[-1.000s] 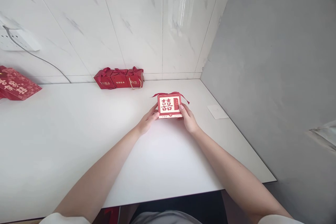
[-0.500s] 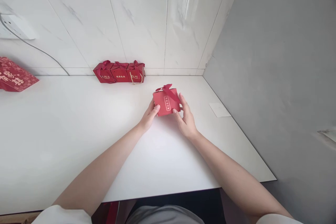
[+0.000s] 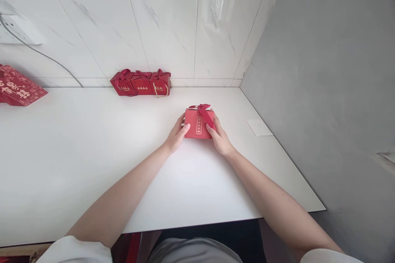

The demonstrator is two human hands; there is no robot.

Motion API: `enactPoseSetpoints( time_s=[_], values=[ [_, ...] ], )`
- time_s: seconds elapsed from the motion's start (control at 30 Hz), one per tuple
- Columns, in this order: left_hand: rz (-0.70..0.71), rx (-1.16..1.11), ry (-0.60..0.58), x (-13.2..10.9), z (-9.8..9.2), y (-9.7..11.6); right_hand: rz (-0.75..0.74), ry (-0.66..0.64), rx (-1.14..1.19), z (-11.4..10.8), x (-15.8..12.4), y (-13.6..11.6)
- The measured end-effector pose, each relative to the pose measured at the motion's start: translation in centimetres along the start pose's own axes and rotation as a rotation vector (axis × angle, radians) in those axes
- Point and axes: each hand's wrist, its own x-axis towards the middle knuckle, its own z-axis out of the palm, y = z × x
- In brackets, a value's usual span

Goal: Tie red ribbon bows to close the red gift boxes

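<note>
Centrally, red ribboned wedding-candy box (image 3: 194,131) is being held over white surface (image 3: 77,152), fingers (image 3: 186,127) of left hand (image 3: 175,139) and right hand (image 3: 221,140) grasping opposite sides; three red gift boxes (image 3: 142,87) are standing behind.

The small red ribboned cardboard box (image 3: 199,125) reads 请你吃喜糖; at ten o'clock from it, a dark-red ribboned three-box row (image 3: 141,87) bears 安居乐业 and 百年好; at nine, a red patterned angular packet (image 3: 22,89) shows 囍.

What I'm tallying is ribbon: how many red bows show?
4: left bow, middle bow, right bow on the boxes by the wall; front bow on the held box. More may be hidden.
</note>
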Motion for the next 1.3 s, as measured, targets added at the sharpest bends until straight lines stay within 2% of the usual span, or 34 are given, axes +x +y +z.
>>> enactPoseSetpoints(
  time_s=[0.2, 0.3, 0.37, 0.5, 0.57, 0.77, 0.93, 1.0, 1.13, 1.3],
  values=[
    [0.013, 0.039, 0.237, 0.1, 0.1, 0.0, 0.038, 0.040, 0.024, 0.1, 0.1, 0.2],
    [0.074, 0.048, 0.356, 0.4, -0.5, -0.3, 0.016, 0.060, 0.032, 0.1, 0.1, 0.1],
    [0.119, 0.060, 0.387, 0.6, -0.9, -0.5, 0.008, 0.046, 0.049, 0.1, 0.1, 0.1],
    [0.199, 0.093, 0.247, 0.7, -1.0, -0.6, -0.024, 0.015, 0.065, 0.1, 0.0, -0.1],
    [0.193, 0.103, 0.200, 0.7, -0.9, -0.4, -0.066, 0.033, 0.033, 0.1, -0.1, -0.3],
    [0.070, 0.032, 0.194, 0.8, -1.2, 0.2, -0.182, 0.028, -0.075, -0.2, -0.3, -0.5],
    [0.031, -0.092, -0.072, 0.7, -2.1, -0.5, -0.259, -0.016, -0.137, -0.4, 0.0, -0.1],
    [0.014, -0.094, -0.137, 0.7, -2.3, -0.8, -0.265, -0.011, -0.136, -0.4, 0.0, 0.0],
    [-0.045, -0.132, -0.151, 0.6, -2.3, -0.9, -0.280, -0.004, -0.163, -0.4, 0.1, 0.1],
    [-0.199, -0.137, -0.162, 0.6, -2.5, -0.1, -0.266, -0.030, -0.148, -0.2, -0.1, 0.3]
  ],
)
